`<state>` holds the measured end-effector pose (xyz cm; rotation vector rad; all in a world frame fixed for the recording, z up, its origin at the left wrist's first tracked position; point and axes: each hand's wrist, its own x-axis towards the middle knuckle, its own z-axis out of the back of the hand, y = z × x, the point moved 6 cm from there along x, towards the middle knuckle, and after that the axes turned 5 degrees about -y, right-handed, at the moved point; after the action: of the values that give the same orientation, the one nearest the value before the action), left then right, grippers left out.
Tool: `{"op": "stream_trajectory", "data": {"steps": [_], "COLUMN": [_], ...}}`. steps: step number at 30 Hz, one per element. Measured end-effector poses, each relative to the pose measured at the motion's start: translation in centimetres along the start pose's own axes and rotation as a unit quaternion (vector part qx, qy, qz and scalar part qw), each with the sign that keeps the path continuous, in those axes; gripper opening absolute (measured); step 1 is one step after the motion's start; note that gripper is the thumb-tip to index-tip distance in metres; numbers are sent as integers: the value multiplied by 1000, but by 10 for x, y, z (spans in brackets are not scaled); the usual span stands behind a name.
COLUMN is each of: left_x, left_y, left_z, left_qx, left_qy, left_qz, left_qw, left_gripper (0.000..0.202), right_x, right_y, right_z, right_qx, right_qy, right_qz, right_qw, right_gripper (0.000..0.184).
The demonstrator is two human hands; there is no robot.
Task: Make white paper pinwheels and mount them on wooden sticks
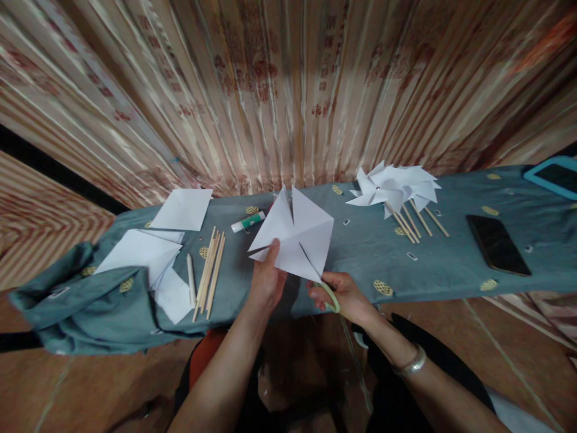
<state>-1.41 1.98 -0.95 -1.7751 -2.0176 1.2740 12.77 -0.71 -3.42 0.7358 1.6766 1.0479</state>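
Observation:
My left hand (269,276) grips a white sheet of paper (311,225) by its near left edge, thumb on top. Slits run inward from the sheet's corners, and a dark one opens near the lower right. Closed around the pale green handle of a pair of scissors (332,297) is my right hand (340,291), just below that lower right corner. The scissor blades are mostly hidden by the paper. Behind the sheet's left side lies a glue stick (247,222) with a green label.
Cloth-covered table (360,264) against a curtain (288,90). On the left are white paper sheets (139,255), a white pencil-like stick (191,279) and several wooden sticks (210,273). Paper pinwheels (392,186) on sticks, a black phone (498,245) and a blue-framed device (556,175) lie right.

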Motion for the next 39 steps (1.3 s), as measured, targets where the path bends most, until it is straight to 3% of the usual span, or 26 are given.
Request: {"op": "stream_trajectory", "data": {"steps": [7, 13, 17, 21, 25, 29, 34, 39], "left_x": [5, 16, 16, 11, 6, 2, 3, 3], "left_y": [-15, -33, -34, -20, 0, 14, 23, 22], "left_z": [4, 14, 18, 15, 12, 14, 19, 9], "left_qx": [-11, -29, -11, 47, 130, 191, 244, 161], "left_qy": [-11, -37, -37, 1, 50, 84, 86, 122], "left_qz": [-31, -51, -48, -12, 38, 51, 66, 124], "left_qw": [999, 998, 998, 999, 990, 977, 964, 972], "left_gripper": [25, 21, 21, 24, 37, 50, 48, 45], "right_x": [-5, -12, -11, -3, 5, 8, 8, 15], "right_y": [-2, 0, 8, 17, 22, 20, 10, 5], "right_z": [8, 41, 70, 94, 109, 106, 87, 80], "right_qx": [-39, -107, -108, -76, -29, -7, -5, 52], "right_qy": [43, 71, -23, -145, -190, -145, -81, -108], "right_qz": [3, 6, 36, 87, 123, 114, 63, 55], "right_qw": [998, 992, 993, 983, 974, 983, 995, 991], "right_gripper": [48, 47, 50, 57, 58, 53, 47, 45]}}
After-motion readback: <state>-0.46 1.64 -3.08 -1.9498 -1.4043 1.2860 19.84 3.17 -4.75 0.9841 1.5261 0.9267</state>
